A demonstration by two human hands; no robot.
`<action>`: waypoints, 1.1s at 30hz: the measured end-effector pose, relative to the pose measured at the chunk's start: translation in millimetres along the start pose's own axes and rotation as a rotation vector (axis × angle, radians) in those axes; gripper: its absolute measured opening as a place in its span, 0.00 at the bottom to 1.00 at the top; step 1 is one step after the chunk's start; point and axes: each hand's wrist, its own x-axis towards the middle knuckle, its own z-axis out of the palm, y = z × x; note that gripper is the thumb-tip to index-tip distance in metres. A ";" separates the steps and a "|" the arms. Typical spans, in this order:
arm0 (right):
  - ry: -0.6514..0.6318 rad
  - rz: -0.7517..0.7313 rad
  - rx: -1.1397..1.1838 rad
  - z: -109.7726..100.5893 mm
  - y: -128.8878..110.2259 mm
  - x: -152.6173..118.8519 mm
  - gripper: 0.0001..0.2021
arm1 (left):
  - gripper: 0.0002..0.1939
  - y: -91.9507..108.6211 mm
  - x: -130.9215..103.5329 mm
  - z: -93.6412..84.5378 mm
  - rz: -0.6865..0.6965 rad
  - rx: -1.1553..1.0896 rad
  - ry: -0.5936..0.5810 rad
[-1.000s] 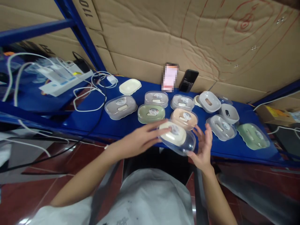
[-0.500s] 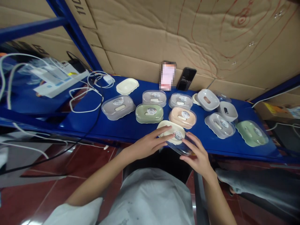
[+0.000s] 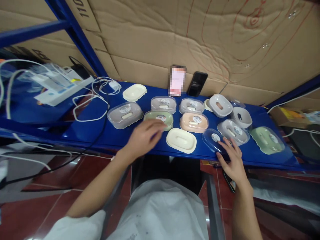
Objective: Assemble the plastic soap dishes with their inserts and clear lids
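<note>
My right hand (image 3: 232, 159) has its thumb and fingertips on the edge of a clear plastic lid (image 3: 212, 139) with a round label, low over the blue table. To the left of the lid lies a cream soap box tray (image 3: 181, 140), uncovered. My left hand (image 3: 143, 138), slightly blurred, hovers in front of a green soap box (image 3: 168, 120) and partly hides it. Its thumb stands apart from the fingers, with nothing visible between them. A peach soap box (image 3: 194, 122) with a clear cover sits just behind the cream tray.
Several covered grey boxes, one of them a grey box (image 3: 125, 115) at left, stand about. At right are an uncovered white box (image 3: 220, 105) and a green box (image 3: 267, 140). Two phones, including a black phone (image 3: 197, 84), lean against the cardboard (image 3: 150, 43). White cables (image 3: 90, 118) lie left.
The clear lid has come off the cream tray and moved right with my right hand. My left hand has left the tray, moving left toward the green box.
</note>
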 end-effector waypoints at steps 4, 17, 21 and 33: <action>0.112 -0.004 0.016 -17.8 8.1 29.1 0.20 | 0.14 20.3 -25.0 42.3 0.131 -0.024 -0.191; 0.010 0.639 -0.338 -19.5 116.3 198.7 0.29 | 0.07 9.7 -36.0 55.9 0.076 -0.131 -0.208; -0.059 0.724 -0.355 -24.1 119.8 214.3 0.30 | 0.07 11.0 -36.0 56.7 0.061 -0.140 -0.203; 0.417 0.321 -0.402 -41.8 33.8 145.6 0.25 | 0.12 10.9 -39.4 55.0 0.050 -0.226 -0.164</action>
